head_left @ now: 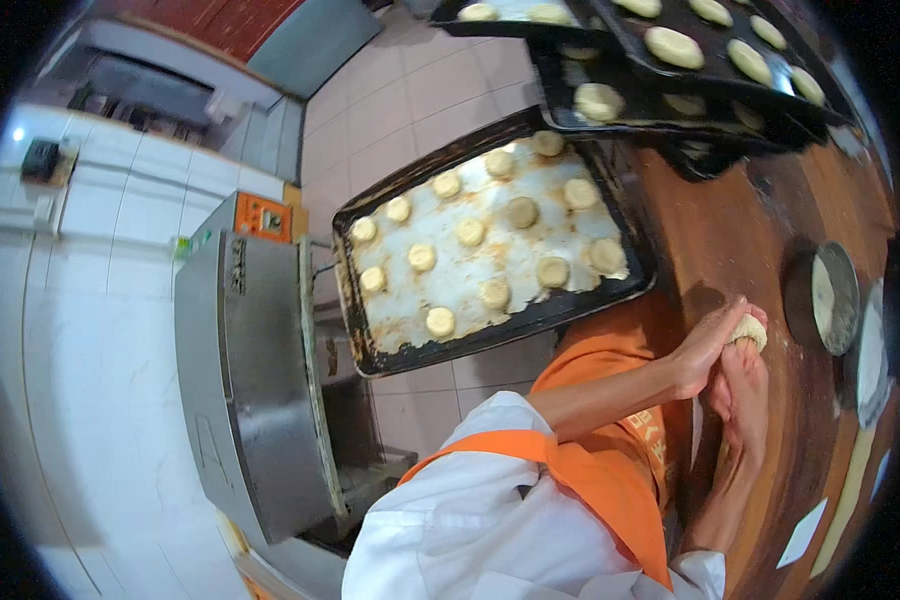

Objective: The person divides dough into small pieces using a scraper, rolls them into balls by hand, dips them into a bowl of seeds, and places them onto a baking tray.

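Over the wooden table [670, 215] at the right, my two hands meet around a small pale dough ball [749, 333]. My left hand [708, 352] curves over it from the left, fingers pressed together. From below, my right hand [741, 392] closes on the same dough, its fingers partly hidden by the left hand. To the left, a large black-rimmed baking tray [395, 362] bears several round, flattened dough pieces, such as one pale dough round [470, 232], set apart from each other on a stained silvery surface.
Stacked dark trays [610, 60] with more dough pieces stand at the far right. Right of my hands are a round metal bowl [836, 297] with whitish contents, a rolling pin [842, 500] and a white card [801, 533]. A steel oven-like cabinet [270, 380] stands at the left.
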Demonstrator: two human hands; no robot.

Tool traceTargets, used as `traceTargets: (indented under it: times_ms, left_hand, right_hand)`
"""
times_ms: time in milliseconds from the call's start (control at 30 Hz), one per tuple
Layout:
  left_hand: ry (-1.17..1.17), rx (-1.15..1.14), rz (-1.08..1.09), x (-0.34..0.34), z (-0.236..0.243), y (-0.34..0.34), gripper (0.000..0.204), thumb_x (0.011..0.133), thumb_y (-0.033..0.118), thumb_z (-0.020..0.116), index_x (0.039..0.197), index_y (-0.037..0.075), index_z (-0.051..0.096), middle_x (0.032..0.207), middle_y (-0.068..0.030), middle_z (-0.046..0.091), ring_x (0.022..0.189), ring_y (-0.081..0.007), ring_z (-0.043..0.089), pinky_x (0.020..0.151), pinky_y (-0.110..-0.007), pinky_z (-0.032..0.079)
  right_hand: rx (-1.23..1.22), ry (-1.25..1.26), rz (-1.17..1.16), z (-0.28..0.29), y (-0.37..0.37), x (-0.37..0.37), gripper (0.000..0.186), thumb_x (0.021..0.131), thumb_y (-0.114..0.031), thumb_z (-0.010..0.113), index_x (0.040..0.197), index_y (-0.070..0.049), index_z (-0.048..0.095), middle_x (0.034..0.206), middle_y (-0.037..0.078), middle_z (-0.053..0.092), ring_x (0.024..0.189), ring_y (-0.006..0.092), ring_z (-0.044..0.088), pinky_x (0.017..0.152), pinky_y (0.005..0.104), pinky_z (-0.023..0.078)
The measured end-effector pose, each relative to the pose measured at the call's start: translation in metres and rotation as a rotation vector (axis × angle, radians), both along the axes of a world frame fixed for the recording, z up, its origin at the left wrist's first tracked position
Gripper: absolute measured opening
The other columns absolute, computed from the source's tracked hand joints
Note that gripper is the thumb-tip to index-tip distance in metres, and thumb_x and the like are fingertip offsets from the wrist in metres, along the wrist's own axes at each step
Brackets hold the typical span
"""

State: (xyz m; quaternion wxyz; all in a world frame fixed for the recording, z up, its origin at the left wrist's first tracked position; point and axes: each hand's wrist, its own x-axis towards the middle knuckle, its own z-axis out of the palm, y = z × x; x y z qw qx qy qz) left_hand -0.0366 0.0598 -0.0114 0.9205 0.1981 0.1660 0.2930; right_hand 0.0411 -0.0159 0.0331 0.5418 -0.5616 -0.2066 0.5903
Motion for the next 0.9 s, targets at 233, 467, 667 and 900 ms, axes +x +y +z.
traceTargets:
  times_ms: [233, 467, 667, 900]
  left_hand:
    - [0.488, 0.148, 0.574, -0.165, -0.018, 0.055, 0.050, 0.078, 0.001, 0.051, 0.124, 0.011, 0.037, 0.105, -0.0108, 0.053, 0.089, -0.0205, 0.058, 0.078, -0.032, 0.052]
    - [1.493, 0.178, 0.898, -0.393, -0.084, 0.027, 0.029, 0.076, -0.001, 0.049, 0.104, 0.006, 0.052, 0.092, -0.0042, 0.056, 0.079, -0.0110, 0.053, 0.070, -0.023, 0.044]
    - [1.651, 0.058, 0.586, -0.491, -0.137, 0.008, 0.042, 0.072, -0.002, 0.056, 0.113, 0.001, 0.051, 0.107, -0.0147, 0.053, 0.098, -0.0263, 0.051, 0.084, -0.034, 0.042]
    - [2.359, 0.714, 0.596, -0.503, -0.138, -0.007, 0.038, 0.071, 0.000, 0.058, 0.109, 0.004, 0.055, 0.106, -0.0139, 0.053, 0.100, -0.0313, 0.049, 0.084, -0.038, 0.039]
  right_hand:
    - [0.226, -0.049, -0.187, 0.026, -0.005, 0.015, 0.011, 0.090, -0.016, 0.050, 0.098, -0.009, 0.047, 0.070, -0.005, 0.049, 0.043, -0.0008, 0.034, 0.036, 0.0126, 0.028]
    - [-0.017, -0.049, -0.066, -0.014, 0.005, 0.004, 0.012, 0.089, -0.015, 0.052, 0.096, -0.012, 0.043, 0.068, -0.007, 0.040, 0.044, -0.0001, 0.032, 0.035, 0.0127, 0.025]
    - [-0.027, -0.074, 0.048, -0.008, 0.033, -0.028, 0.009, 0.089, -0.015, 0.051, 0.092, -0.014, 0.042, 0.063, -0.007, 0.036, 0.045, 0.0004, 0.032, 0.036, 0.0145, 0.026]
    - [-0.013, -0.254, 0.228, -0.044, 0.052, -0.068, 0.007, 0.089, -0.015, 0.051, 0.092, -0.012, 0.045, 0.069, -0.004, 0.040, 0.057, 0.0041, 0.040, 0.048, 0.0171, 0.035]
